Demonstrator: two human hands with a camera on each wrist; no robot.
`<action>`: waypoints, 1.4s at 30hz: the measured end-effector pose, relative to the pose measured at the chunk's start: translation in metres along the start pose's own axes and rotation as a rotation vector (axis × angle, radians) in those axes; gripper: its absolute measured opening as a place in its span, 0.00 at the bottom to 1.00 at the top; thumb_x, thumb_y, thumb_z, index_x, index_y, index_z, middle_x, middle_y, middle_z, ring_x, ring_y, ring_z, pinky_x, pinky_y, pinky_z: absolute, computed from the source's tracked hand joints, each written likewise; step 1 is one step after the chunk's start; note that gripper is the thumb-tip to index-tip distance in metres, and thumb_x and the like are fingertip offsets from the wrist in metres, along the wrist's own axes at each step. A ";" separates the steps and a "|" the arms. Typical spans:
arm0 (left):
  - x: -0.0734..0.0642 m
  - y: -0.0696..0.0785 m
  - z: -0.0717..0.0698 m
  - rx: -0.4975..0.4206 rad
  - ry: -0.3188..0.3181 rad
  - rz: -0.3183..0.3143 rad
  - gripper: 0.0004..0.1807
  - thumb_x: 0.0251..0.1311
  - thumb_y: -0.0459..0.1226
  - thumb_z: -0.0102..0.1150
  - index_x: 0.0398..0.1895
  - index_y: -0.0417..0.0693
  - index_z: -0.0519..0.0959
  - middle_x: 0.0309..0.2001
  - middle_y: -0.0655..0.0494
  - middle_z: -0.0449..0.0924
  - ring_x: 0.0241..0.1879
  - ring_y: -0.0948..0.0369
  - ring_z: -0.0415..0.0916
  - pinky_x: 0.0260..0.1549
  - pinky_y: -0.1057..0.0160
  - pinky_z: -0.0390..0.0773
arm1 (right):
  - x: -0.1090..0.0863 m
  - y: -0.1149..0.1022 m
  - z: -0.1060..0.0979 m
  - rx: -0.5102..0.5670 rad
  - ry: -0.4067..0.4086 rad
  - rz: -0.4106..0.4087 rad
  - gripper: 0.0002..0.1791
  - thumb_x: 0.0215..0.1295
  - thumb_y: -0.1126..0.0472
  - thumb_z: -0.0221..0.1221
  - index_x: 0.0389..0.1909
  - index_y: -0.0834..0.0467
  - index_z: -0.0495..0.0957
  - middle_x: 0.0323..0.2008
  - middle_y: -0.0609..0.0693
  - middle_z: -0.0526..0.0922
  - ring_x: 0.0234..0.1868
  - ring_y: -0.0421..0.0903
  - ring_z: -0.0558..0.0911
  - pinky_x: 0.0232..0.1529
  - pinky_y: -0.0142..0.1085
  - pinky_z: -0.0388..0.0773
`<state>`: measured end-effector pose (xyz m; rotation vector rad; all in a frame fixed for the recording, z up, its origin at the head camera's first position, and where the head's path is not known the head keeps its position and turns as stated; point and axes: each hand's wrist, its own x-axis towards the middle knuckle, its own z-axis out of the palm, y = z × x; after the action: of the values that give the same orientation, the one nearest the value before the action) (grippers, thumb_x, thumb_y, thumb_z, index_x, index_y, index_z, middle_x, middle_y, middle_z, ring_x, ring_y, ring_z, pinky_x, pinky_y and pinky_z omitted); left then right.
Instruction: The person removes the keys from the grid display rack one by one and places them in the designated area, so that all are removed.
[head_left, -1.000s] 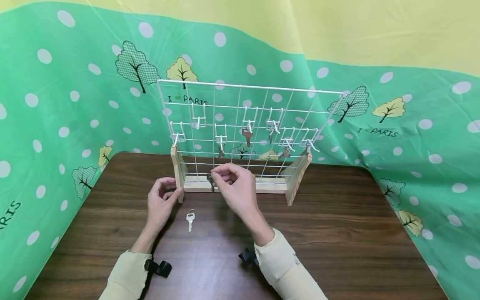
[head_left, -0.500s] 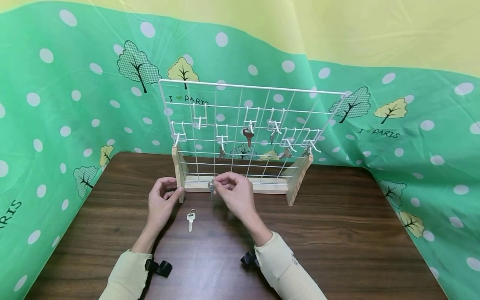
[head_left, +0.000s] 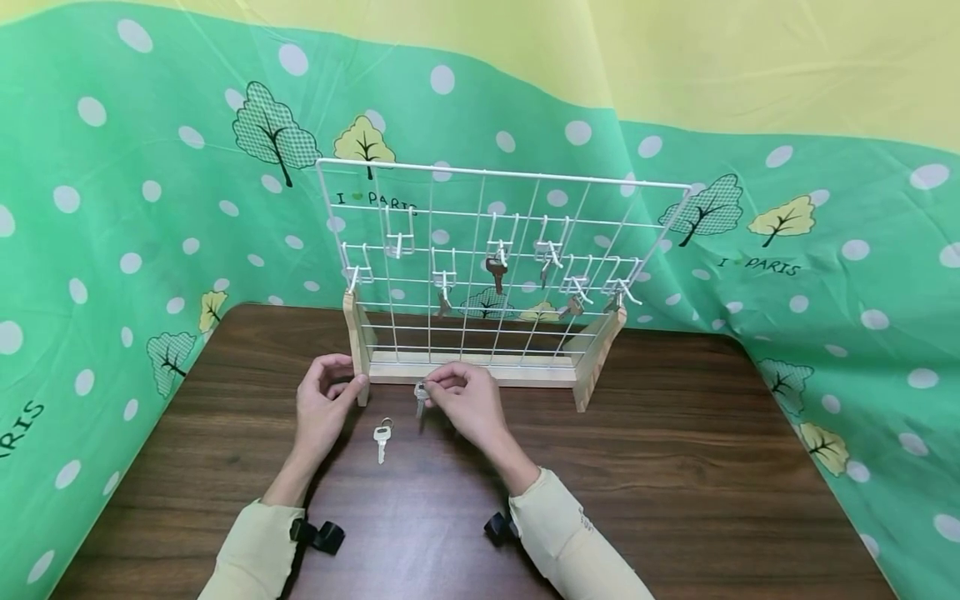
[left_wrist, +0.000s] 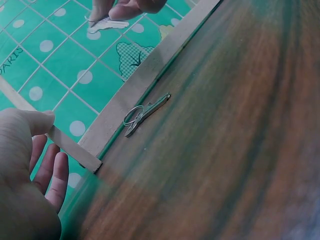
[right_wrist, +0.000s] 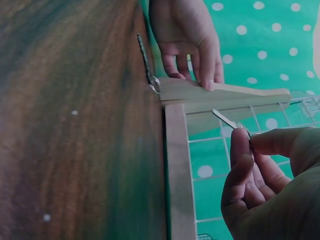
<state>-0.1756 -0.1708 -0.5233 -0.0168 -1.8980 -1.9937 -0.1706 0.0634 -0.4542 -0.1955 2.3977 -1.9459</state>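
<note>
My right hand [head_left: 472,408] pinches a silver key [head_left: 421,400] between thumb and fingers, in front of the rack's wooden base bar [head_left: 397,372]. In the right wrist view this key [right_wrist: 223,118] sticks out past the fingertips. My left hand [head_left: 326,408] holds the left wooden leg [head_left: 356,342] of the white wire rack [head_left: 502,173], its thumb on the leg's front edge. On the table between the hands lies a second key [head_left: 382,443] with a ring. From the left wrist, that key [left_wrist: 147,115] appears close to the base bar.
Several white hooks hang on the grid, and keys hang from several of them, such as a brownish key [head_left: 495,273] near the middle. The rack stands on a dark wooden table [head_left: 712,467]. Behind it hangs a green patterned cloth [head_left: 187,275].
My right hand has come down and slightly toward me with the key, from before the lower grid to below the base bar. The left hand and the key on the table have stayed put.
</note>
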 end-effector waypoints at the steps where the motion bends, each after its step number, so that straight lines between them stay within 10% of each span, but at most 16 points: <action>1: 0.000 0.000 0.000 -0.001 0.000 0.000 0.19 0.66 0.18 0.70 0.58 0.24 0.77 0.46 0.60 0.85 0.48 0.64 0.84 0.43 0.73 0.85 | 0.000 0.001 0.001 -0.002 -0.005 0.007 0.02 0.70 0.72 0.70 0.40 0.66 0.89 0.32 0.56 0.91 0.36 0.64 0.93 0.22 0.24 0.76; 26: 0.000 0.000 0.000 0.002 0.008 0.002 0.19 0.65 0.18 0.70 0.57 0.24 0.77 0.45 0.61 0.85 0.47 0.65 0.84 0.42 0.73 0.85 | -0.001 0.033 0.010 -0.102 -0.182 0.073 0.02 0.69 0.74 0.70 0.37 0.65 0.89 0.29 0.53 0.91 0.29 0.47 0.92 0.29 0.24 0.82; 42: 0.001 0.001 0.000 0.010 0.005 -0.005 0.19 0.66 0.18 0.70 0.58 0.25 0.77 0.46 0.61 0.84 0.48 0.64 0.84 0.44 0.73 0.84 | -0.004 0.039 0.009 -0.345 -0.172 -0.059 0.06 0.64 0.70 0.75 0.30 0.56 0.90 0.25 0.43 0.88 0.27 0.32 0.82 0.32 0.26 0.80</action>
<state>-0.1762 -0.1706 -0.5220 -0.0051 -1.9068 -1.9854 -0.1680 0.0627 -0.4949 -0.4315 2.6148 -1.4503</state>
